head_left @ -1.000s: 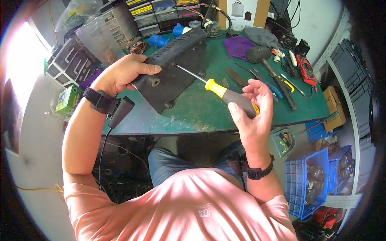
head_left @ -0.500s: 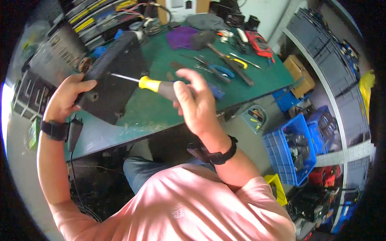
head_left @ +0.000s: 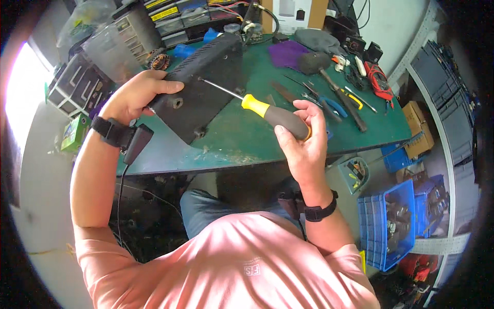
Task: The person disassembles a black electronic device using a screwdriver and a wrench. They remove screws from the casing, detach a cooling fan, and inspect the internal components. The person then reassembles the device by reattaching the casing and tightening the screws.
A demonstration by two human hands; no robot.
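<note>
My left hand (head_left: 139,95) grips a black casing (head_left: 198,110) by its near left edge, with the thumb lying on the upper face. The casing is tilted over the bench; round feet sit on that face and slots run along its far left side. In my right hand (head_left: 307,147) is a screwdriver (head_left: 256,106) with a yellow and dark grey handle, held by the rear of the grip. Its thin metal shaft points left, and the tip meets the casing at a small hole just beyond my left thumb. Whether a screw sits in that hole cannot be made out.
On the green bench (head_left: 247,147) lie a rubber mallet (head_left: 342,92), blue-handled pliers (head_left: 334,107), a purple cloth (head_left: 286,54) and a red multimeter (head_left: 378,81). A copper-wound coil (head_left: 158,62) sits beyond my left hand. Below right stands a blue crate (head_left: 373,226).
The whole view has shifted, so the bench appears further right. The screwdriver's tip has come to the small hole in the casing. Both hands keep their holds.
</note>
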